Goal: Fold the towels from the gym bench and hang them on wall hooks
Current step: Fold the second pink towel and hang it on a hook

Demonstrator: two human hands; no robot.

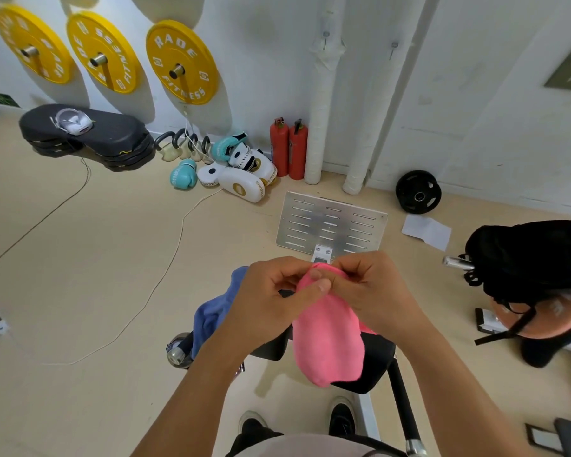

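Pink terry cloth, a small pink towel (327,328), is held up in front of the body over the black padded surface (373,361), its top edge pinched between both hands while the rest hangs loose. Left hand (271,301) is clenched on the towel's upper edge, thumb pressed against the cloth; right hand (373,291) is likewise closed on that edge, fingers curled over the fold. A blue towel (211,315) lies draped on the left end of the surface, partly hidden by the left wrist. Judged risks: the pinch is narrow and both grips sit close together, so the hanging part could twist and the fold come out uneven; a slipped corner would drop the cloth onto the floor or the shoes below; the blue towel, lying near the edge, could be brushed off by the left forearm. Two wall hooks (325,36) are noted on the far wall, well apart from the hands, so the fold could loosen in carrying. Writing read: "RADE FITNESS" on the yellow weight plates (182,62); lettering on the boxing pads (241,186) is too small to read surely.
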